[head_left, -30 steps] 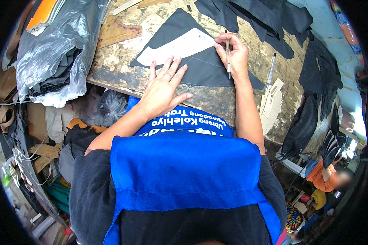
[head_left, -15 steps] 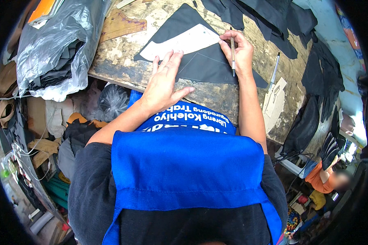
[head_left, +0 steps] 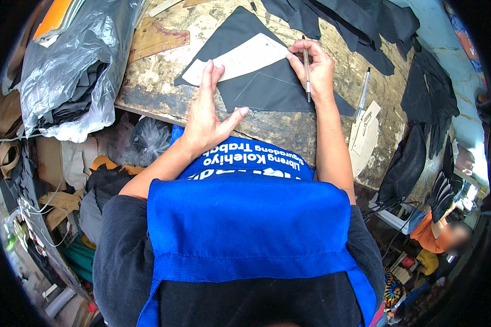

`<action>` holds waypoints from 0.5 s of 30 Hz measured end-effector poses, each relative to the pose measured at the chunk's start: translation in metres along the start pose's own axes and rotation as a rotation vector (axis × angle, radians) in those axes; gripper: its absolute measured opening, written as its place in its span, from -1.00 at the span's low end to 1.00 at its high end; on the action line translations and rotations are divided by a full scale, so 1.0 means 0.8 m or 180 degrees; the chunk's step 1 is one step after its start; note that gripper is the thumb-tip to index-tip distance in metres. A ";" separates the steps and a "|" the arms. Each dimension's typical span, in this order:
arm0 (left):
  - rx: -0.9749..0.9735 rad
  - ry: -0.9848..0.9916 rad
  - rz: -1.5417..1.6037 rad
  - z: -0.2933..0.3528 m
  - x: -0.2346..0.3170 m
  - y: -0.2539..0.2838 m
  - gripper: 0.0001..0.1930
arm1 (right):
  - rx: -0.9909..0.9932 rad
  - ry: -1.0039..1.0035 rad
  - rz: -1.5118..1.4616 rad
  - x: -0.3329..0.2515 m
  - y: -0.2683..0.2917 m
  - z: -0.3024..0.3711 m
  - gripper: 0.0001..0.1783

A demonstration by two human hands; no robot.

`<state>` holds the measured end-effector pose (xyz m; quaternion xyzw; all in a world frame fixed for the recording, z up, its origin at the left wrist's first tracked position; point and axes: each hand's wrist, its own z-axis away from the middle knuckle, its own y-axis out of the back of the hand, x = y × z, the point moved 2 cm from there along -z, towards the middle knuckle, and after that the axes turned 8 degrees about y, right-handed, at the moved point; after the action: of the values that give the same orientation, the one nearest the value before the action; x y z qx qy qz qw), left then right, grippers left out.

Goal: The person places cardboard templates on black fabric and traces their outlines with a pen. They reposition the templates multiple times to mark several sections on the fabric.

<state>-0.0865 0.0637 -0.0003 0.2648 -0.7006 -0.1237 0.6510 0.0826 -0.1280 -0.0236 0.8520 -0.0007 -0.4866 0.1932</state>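
A dark fabric piece (head_left: 267,90) lies flat on the worn wooden table (head_left: 163,92). On top of it rests a pale curved cardboard pattern (head_left: 240,60). My left hand (head_left: 207,111) lies flat with fingers spread, its fingertips pressing the near edge of the pattern. My right hand (head_left: 313,68) is at the pattern's right end and grips a thin pencil (head_left: 306,71), which points down toward me. Faint chalk lines show on the fabric below the pattern.
A plastic bag with dark cloth (head_left: 71,82) sits at the table's left. A wooden curved ruler (head_left: 155,41) lies behind it. More black fabric pieces (head_left: 360,27) pile at the back right. A pen (head_left: 362,95) and small card pattern (head_left: 364,136) lie right. Another person (head_left: 439,234) sits lower right.
My head has shifted, so the table sits lower in view. My left hand has slid up onto the pattern's edge. My right hand keeps the pencil at the pattern's right end.
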 end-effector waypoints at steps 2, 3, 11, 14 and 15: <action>-0.0051 -0.0103 -0.0213 -0.001 0.000 -0.002 0.07 | 0.0009 -0.0057 -0.0005 0.001 0.000 0.000 -0.76; -0.0107 -0.0085 -0.0210 -0.001 0.000 -0.003 0.06 | 0.0027 -0.0070 -0.0019 0.001 0.000 0.000 -0.76; -0.0201 -0.0327 -0.0683 -0.001 0.003 -0.007 -0.10 | -0.0079 0.0008 0.0267 0.000 0.001 0.002 -0.73; -0.0333 -0.0214 -0.0754 -0.001 0.002 -0.008 -0.15 | -0.0074 0.0076 0.0298 0.000 0.001 0.003 -0.74; -0.0371 -0.0212 -0.0832 0.000 0.002 -0.008 -0.17 | -0.0080 0.0003 0.0337 0.000 0.001 0.002 -0.74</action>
<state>-0.0849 0.0574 -0.0023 0.3113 -0.6730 -0.2566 0.6199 0.0814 -0.1295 -0.0244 0.8485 -0.0396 -0.4752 0.2293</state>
